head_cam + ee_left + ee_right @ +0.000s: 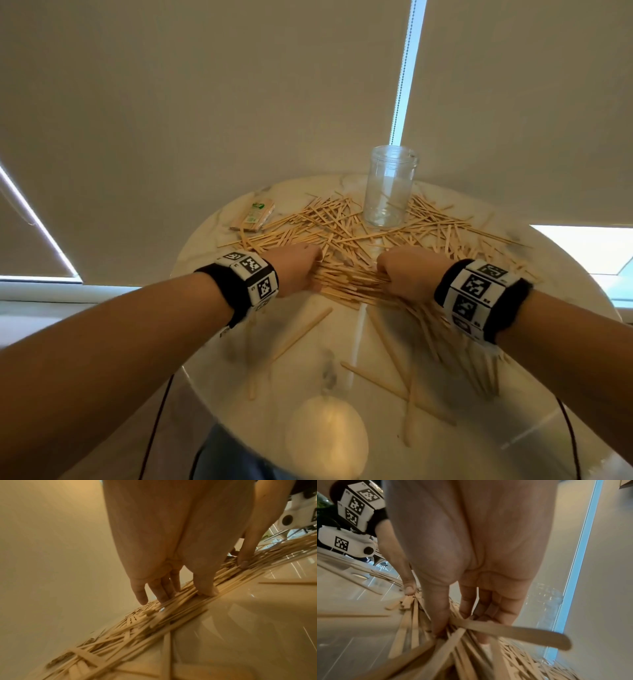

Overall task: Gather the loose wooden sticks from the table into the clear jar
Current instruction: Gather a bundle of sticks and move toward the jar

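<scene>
Loose wooden sticks (346, 222) lie scattered over the round marble table (301, 377). The clear jar (390, 186) stands upright and empty at the far side, among the sticks; it shows faintly in the right wrist view (544, 601). My left hand (301, 270) and right hand (400, 277) hold the two ends of one aligned bundle of sticks (346, 281) on the table. In the left wrist view the left hand (183, 595) pinches the bundle (188, 601) between thumb and fingers. The right hand (458, 626) grips its end, and one stick (522, 632) juts out sideways.
A wrapped packet of sticks (253, 216) lies at the far left of the table. More loose sticks (394, 359) lie between my arms and under the right wrist. A pale round object (327, 435) sits at the near edge. Blinds hang close behind the table.
</scene>
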The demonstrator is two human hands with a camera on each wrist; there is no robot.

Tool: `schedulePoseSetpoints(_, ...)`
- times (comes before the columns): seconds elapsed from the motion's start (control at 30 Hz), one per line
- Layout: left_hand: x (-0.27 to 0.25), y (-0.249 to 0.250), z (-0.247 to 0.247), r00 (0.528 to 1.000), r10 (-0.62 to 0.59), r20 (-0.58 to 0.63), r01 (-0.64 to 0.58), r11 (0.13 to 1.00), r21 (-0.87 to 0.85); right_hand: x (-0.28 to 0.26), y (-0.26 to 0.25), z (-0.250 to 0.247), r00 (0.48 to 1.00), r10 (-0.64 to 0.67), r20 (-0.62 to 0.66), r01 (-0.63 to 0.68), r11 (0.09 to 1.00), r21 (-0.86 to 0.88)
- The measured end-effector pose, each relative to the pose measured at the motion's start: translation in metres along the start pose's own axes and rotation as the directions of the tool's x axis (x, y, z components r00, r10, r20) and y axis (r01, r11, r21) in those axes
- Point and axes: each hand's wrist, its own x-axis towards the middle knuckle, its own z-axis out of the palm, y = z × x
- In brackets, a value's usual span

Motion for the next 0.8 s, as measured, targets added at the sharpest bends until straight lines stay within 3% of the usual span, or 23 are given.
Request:
schedulePoseSetpoints(0.17,0.014,0.007,0.001,1.0,-0.013,-0.004,0.013,1.0,-0.003,-0.005,0.014,0.003,0.991,0.033,-0.127,-0.021,0.995,0.097)
schedulePoseSetpoints(0.3,0.018,0.001,-0.005,0.996,-0.002,-0.085,-0.002,0.999,-0.042,-0.007,0.029,-0.005,0.97,0.062,-0.234,-0.02,0.984,0.18)
schedulePoseSetpoints(0.57,0.025,-0.008,-0.028,0.981,-0.109,-0.159,0.068,0.966,-0.248,-0.009,0.058,-0.032,0.908,0.195,-0.372,0.022,0.863,0.504)
schedulePoseSetpoints(0.7,0.03,-0.002,-0.047,0.962,-0.166,-0.217,0.056,0.897,-0.438,-0.004,0.058,-0.045,0.847,0.251,-0.469,0.137,0.749,0.648)
schedulePoseSetpoints(0.8,0.035,0.004,-0.054,0.937,-0.231,-0.261,-0.005,0.74,-0.672,0.002,0.053,-0.053,0.833,0.266,-0.485,0.227,0.636,0.737)
